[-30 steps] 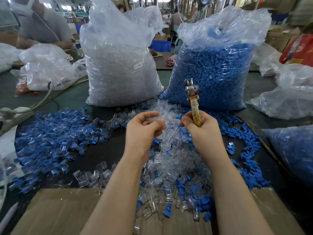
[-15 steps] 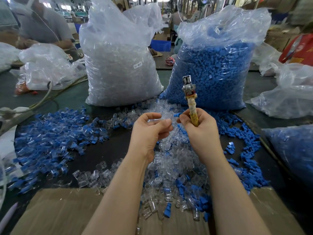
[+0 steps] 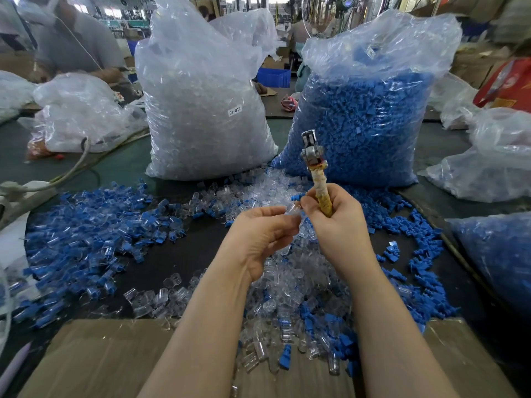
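My right hand grips the tape-wrapped handle of a small metal-headed tool, held upright above the table. Its thumb and forefinger also pinch a small blue plastic piece. My left hand pinches a clear plastic cap right against the right hand's fingertips. Under both hands lies a heap of loose clear caps. Loose blue pieces spread to the right of it.
A pile of joined blue-and-clear parts lies at the left. Behind stand a tall bag of clear caps and a bag of blue pieces. More bags sit at both sides. Cardboard covers the near edge. Another person works at far left.
My left hand has moved right and closed its fingers on a clear cap, meeting the right hand. The right hand and tool shifted slightly, and a blue piece now shows at its fingertips.
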### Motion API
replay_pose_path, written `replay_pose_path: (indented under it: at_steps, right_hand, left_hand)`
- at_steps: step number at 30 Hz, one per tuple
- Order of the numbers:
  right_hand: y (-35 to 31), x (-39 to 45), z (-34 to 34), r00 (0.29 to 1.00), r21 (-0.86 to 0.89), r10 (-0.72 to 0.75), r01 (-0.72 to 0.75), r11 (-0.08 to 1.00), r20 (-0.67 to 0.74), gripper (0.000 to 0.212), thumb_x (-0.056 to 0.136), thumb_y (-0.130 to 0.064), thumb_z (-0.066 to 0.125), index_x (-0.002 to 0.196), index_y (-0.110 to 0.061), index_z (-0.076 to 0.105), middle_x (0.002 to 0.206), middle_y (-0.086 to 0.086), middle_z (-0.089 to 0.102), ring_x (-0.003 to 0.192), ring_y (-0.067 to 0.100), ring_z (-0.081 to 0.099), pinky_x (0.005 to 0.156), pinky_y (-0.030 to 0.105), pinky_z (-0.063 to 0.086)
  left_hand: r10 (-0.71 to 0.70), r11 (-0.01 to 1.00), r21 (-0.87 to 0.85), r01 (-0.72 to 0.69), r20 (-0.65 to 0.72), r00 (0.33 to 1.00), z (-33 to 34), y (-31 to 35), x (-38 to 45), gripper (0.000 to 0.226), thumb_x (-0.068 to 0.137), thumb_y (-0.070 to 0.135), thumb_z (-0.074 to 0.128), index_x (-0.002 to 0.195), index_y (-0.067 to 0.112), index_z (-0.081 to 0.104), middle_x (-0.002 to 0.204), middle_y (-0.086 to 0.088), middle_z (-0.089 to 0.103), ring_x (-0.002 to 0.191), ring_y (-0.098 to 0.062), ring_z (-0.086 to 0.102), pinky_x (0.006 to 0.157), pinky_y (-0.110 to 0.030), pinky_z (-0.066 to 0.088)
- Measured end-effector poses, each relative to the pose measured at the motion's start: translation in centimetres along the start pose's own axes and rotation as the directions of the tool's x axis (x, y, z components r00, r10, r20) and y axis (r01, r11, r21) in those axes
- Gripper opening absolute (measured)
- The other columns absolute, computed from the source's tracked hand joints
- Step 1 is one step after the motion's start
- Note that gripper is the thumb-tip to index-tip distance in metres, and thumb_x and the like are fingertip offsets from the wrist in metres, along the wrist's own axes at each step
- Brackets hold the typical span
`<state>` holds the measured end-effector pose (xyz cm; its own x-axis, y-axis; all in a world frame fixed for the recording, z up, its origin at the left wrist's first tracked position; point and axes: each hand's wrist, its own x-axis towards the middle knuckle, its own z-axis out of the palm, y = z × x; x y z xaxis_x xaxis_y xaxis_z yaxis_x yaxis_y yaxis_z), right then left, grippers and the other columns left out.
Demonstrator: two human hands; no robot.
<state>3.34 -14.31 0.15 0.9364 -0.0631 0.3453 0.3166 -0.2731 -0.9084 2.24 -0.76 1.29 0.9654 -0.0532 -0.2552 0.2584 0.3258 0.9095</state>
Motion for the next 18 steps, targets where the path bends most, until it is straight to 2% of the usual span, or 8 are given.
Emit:
replay_pose_path:
  at_steps: [2,3,4,6,8,13,16,18]
  right_hand:
    - [-0.09,-0.02,0.03,1.000,0.004,0.000,0.000,1.000,-0.020,0.015,0.095,-0.022,0.061,0.082,-0.017,0.057,0.070,-0.002,0.063,0.060,0.016,0.052,0.054,0.025,0.041]
    - [-0.07,-0.01,0.01,1.000,0.002,0.010,-0.010,1.000,-0.025,0.014,0.095,-0.023,0.061,0.083,-0.017,0.058,0.077,0.006,0.066,0.067,0.022,0.055,0.059,0.029,0.044]
    - [0.00,0.01,-0.01,0.999,-0.005,0.018,-0.018,1.000,-0.026,0.013,0.096,-0.023,0.061,0.084,-0.017,0.059,0.076,0.007,0.065,0.066,0.022,0.055,0.058,0.029,0.045]
    - [0.22,0.03,-0.06,0.999,-0.033,0.025,-0.026,0.999,-0.023,0.014,0.095,-0.023,0.061,0.084,-0.015,0.059,0.060,-0.005,0.055,0.050,0.010,0.043,0.047,0.019,0.036]
    - [0.45,0.07,-0.07,0.999,-0.048,0.035,-0.036,0.998,-0.017,0.015,0.096,-0.021,0.061,0.084,-0.012,0.059,0.054,-0.010,0.047,0.046,0.002,0.039,0.045,0.013,0.033]
    - [0.47,0.19,0.17,1.000,-0.085,0.009,-0.008,0.996,0.001,0.017,0.095,-0.021,0.061,0.080,-0.018,0.054,0.052,-0.018,0.050,0.048,0.000,0.042,0.047,0.012,0.035]
    - [0.51,0.17,0.44,1.000,-0.159,-0.004,0.005,0.987,0.005,0.021,0.095,-0.024,0.061,0.076,-0.026,0.051,0.055,-0.020,0.054,0.052,-0.002,0.047,0.050,0.011,0.037]
    - [0.61,0.15,0.60,1.000,-0.198,-0.008,0.006,0.980,-0.008,0.024,0.094,-0.025,0.062,0.074,-0.029,0.049,0.055,-0.015,0.054,0.053,-0.004,0.049,0.051,0.010,0.037]
  left_hand:
    - [0.023,0.999,0.036,-0.022,-0.013,1.000,-0.19,-0.02,0.04,0.032,0.077,-0.002,0.076,0.105,0.006,0.061,0.070,0.000,0.071,0.059,-0.009,0.067,0.057,-0.019,0.054]
    - [0.038,0.997,0.063,-0.037,-0.016,0.999,-0.27,0.00,0.05,0.030,0.077,-0.002,0.075,0.102,0.007,0.062,0.070,0.000,0.072,0.060,-0.008,0.068,0.058,-0.020,0.055]
    - [0.049,0.995,0.087,-0.048,-0.012,0.999,-0.31,0.01,0.01,0.026,0.078,-0.003,0.075,0.099,0.008,0.063,0.071,0.000,0.072,0.061,-0.008,0.068,0.059,-0.020,0.055]
    - [0.061,0.992,0.110,-0.062,0.012,0.998,-0.24,-0.06,-0.06,0.022,0.079,-0.003,0.074,0.095,0.009,0.065,0.072,0.000,0.071,0.063,-0.009,0.067,0.062,-0.020,0.055]
    - [0.061,0.992,0.108,-0.062,0.017,0.998,-0.04,-0.16,-0.15,0.019,0.080,-0.004,0.072,0.093,0.010,0.067,0.072,-0.001,0.070,0.063,-0.010,0.066,0.064,-0.022,0.055]
    - [0.054,0.998,0.037,-0.054,-0.002,0.999,0.20,-0.18,-0.12,0.007,0.083,0.006,0.073,0.089,0.010,0.071,0.069,-0.001,0.068,0.061,-0.008,0.062,0.059,-0.018,0.053]
    - [0.089,0.994,0.066,-0.087,-0.024,0.996,0.28,-0.31,-0.20,0.012,0.080,0.008,0.077,0.087,0.010,0.068,0.067,0.002,0.067,0.060,-0.008,0.060,0.059,-0.018,0.052]
    - [0.106,0.993,0.051,-0.104,-0.039,0.994,0.23,-0.33,-0.21,0.015,0.079,0.004,0.076,0.087,0.009,0.065,0.068,0.001,0.067,0.058,-0.007,0.062,0.058,-0.019,0.052]
